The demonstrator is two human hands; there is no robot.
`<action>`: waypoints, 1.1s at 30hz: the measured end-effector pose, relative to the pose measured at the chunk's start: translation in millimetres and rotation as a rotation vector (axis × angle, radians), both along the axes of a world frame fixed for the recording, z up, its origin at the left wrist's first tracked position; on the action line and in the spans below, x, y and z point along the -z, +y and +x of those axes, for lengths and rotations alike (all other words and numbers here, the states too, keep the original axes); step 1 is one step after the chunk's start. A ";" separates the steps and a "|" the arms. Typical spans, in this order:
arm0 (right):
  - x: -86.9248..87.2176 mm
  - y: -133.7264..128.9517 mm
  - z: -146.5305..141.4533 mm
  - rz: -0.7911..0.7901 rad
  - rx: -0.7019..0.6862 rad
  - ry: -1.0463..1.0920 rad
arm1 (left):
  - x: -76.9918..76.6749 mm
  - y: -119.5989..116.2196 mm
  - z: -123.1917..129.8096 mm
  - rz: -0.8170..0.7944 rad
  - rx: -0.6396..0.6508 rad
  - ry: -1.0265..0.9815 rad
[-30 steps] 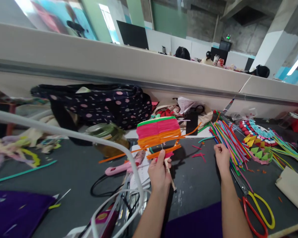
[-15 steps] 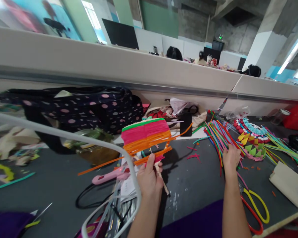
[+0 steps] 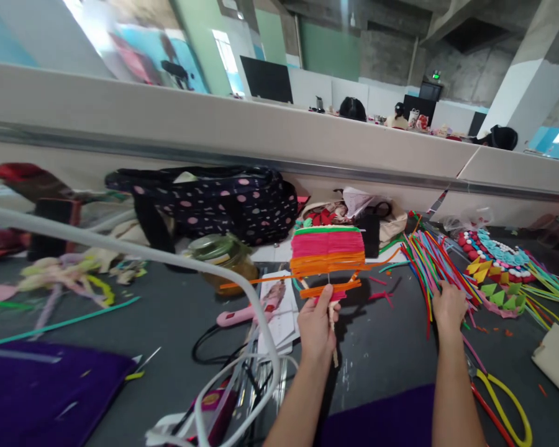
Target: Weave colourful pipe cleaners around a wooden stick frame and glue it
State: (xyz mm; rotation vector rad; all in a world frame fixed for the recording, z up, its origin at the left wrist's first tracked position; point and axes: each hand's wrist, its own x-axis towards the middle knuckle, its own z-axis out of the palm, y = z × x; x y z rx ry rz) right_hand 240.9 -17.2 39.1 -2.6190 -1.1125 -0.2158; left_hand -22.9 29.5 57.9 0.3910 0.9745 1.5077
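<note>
My left hand (image 3: 317, 326) is closed around the base of a woven piece (image 3: 328, 251) with green, pink and orange bands, held up over the dark table. Loose orange strips stick out from both its sides, and a pale twisted stem hangs below the fingers. On the right, my right hand (image 3: 448, 305) rests on the near part of a bundle of multicoloured pipe cleaners (image 3: 431, 261), its fingers bent into them. Whether it grips any is too small to tell. Right of the bundle lies a round beaded piece (image 3: 498, 257) with yellow and green points.
A white tube (image 3: 168, 253) arches across the left foreground. Behind stand a glass jar (image 3: 223, 261), a dotted bag (image 3: 214, 202) and a low partition (image 3: 261, 133). A pink glue gun (image 3: 237, 316) lies left; yellow-red scissors (image 3: 507, 397) lie right. People's heads show beyond.
The view has turned left, so everything appears further right. The woven piece now faces the camera more squarely. My right hand is still at the pipe cleaners.
</note>
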 end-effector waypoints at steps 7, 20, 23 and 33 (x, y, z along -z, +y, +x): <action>-0.8 0.1 0.9 0.000 0.011 0.002 | -1.1 -0.9 0.0 -0.001 -0.003 0.006; 0.4 6.8 -5.8 0.262 -0.187 -0.007 | -6.5 5.1 -10.4 0.079 -0.154 -0.012; 1.6 14.6 -31.4 0.212 -0.414 0.078 | -6.4 4.6 -9.1 0.085 -0.147 -0.013; 18.6 35.6 -95.3 -0.096 -0.680 -0.031 | -6.5 4.2 -9.0 0.073 -0.121 -0.038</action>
